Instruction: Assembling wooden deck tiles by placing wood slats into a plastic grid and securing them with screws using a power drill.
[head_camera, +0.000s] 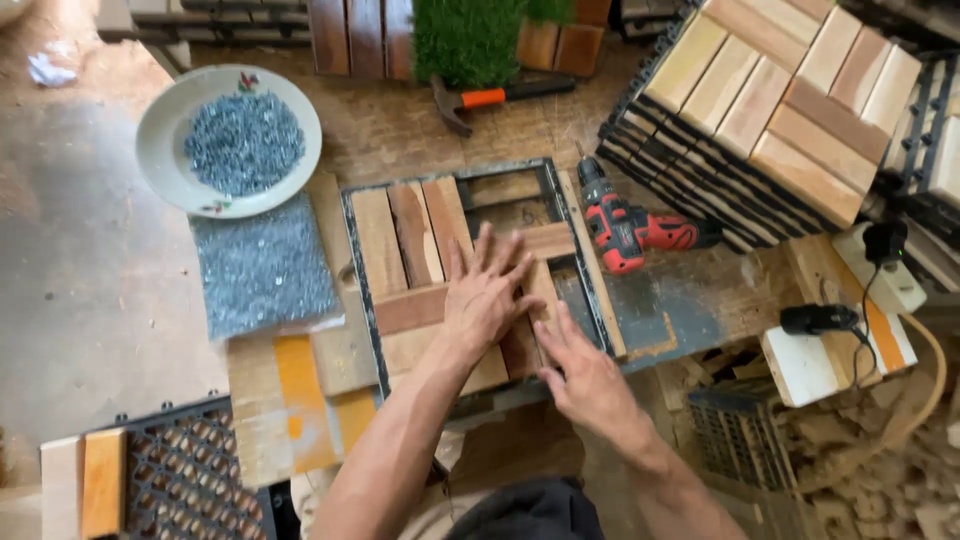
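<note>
Seen from above, a person's left hand (487, 292) lies flat with fingers spread on the wooden slats (412, 248) set inside a dark metal frame (352, 262) on a worn bench (690, 300) — pressing down, gripping nothing. Just beside it the right hand (583, 370) rests released as well, its fingertips (550, 322) touching a short slat near the frame's right-hand rail. Part of the frame's upper right is unfilled, showing the bench beneath. A red and black cordless drill (632, 226) lies just right of the frame. To the frame's left sit a white bowl (165, 150) heaped with small grey screws and, below it, a clear bag of the same screws (262, 266). An orange-handled hammer (497, 97) lies near a patch of green artificial turf (468, 38) at the top — stacked finished wooden tiles (775, 110) fill the upper right corner
</note>
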